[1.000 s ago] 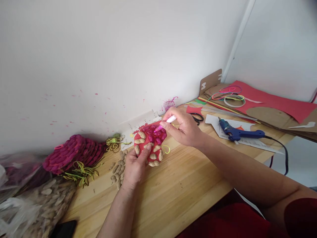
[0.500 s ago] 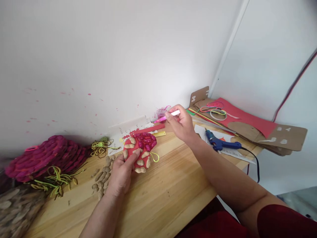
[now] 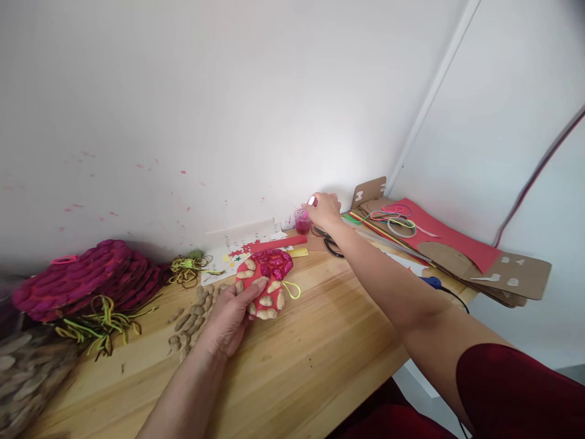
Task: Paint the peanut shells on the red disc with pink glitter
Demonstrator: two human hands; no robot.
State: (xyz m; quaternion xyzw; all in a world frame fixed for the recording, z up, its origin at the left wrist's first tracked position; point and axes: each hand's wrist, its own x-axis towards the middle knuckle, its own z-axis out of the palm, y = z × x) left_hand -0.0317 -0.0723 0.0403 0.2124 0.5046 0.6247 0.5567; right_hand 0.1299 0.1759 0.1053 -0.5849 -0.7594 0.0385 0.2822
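Note:
My left hand grips a round red disc by its left edge, the thumb lying across its face. Peanuts are fixed on the disc; those in its upper right part are painted glittery magenta. A yellow cord loop sticks out at its right. By the wall, my right hand pinches a white-handled paintbrush over a small clear cup of magenta paint. The brush's tip is in or just above the cup; I cannot tell which.
Stacked magenta discs, yellow-green cords and loose peanuts lie at left. Scissors lie under my right forearm, which partly hides a blue glue gun. Cardboard and red sheets overhang the table's right edge.
My right hand has moved away from me to the paint cup, its brush now pointing down there. My left hand still holds the disc. The view has shifted slightly.

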